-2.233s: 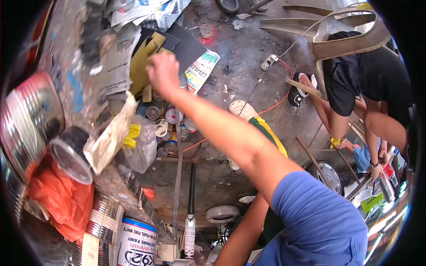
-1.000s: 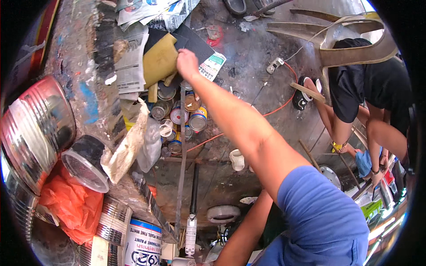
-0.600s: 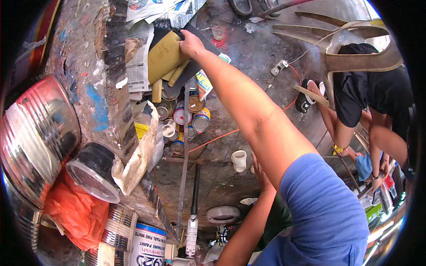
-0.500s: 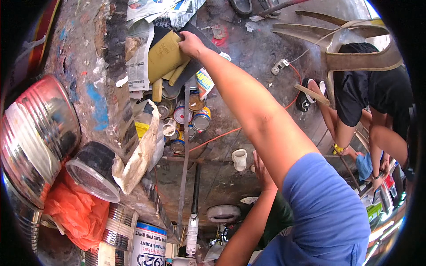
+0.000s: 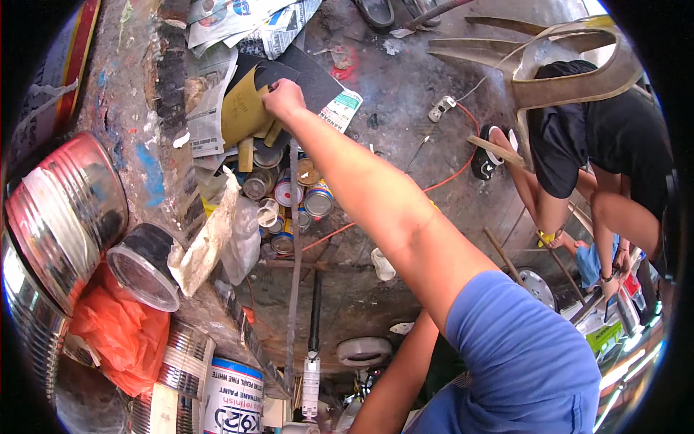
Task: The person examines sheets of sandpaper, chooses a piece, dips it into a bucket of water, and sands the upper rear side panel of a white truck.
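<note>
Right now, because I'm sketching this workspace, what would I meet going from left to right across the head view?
Large ribbed metal can → blue paint smear → tan sheet → person's right hand → white cable connector → co-worker's black shoe → co-worker's black garment.

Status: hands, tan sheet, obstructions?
Right hand grips tan sandpaper sheet by its edge. Left hand hidden. Newspaper and black sheets crowd it; metal cans clustered close by.
</note>
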A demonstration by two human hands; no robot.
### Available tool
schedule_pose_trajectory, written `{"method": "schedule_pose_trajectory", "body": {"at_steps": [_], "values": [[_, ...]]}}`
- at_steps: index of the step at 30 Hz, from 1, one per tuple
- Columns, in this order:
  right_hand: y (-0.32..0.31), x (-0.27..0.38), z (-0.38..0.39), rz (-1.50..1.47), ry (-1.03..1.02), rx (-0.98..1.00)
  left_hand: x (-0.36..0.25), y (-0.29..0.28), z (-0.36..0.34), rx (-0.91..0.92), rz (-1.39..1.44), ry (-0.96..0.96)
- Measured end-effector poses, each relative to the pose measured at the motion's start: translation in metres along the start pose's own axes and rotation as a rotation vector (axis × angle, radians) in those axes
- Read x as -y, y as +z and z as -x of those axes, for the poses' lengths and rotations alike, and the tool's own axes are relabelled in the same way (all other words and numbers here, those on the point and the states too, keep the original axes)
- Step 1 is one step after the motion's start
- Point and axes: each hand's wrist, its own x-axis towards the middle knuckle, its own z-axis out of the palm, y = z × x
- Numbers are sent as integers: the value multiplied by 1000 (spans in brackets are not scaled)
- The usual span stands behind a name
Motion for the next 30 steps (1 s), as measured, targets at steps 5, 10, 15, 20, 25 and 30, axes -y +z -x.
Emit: {"method": "schedule_pose_trajectory", "body": {"at_steps": [5,10,15,20,25,30], "values": [[-4,16,31,13,-72,-121,0,1,3,-6,12,-1],[-23,52,49,-30,-420,-122,-1,-2,6,-22,14,-6],[-56,88,61,130,-560,-34,0,-10,0,-131,-84,113],[-70,90,71,138,-606,-54,2,-16,4,59,27,-44],[-84,89,97,284,-766,1,5,-11,19,-20,144,-143],[-105,82,159,382,-913,30,1,-24,57,-101,96,-123]]}}
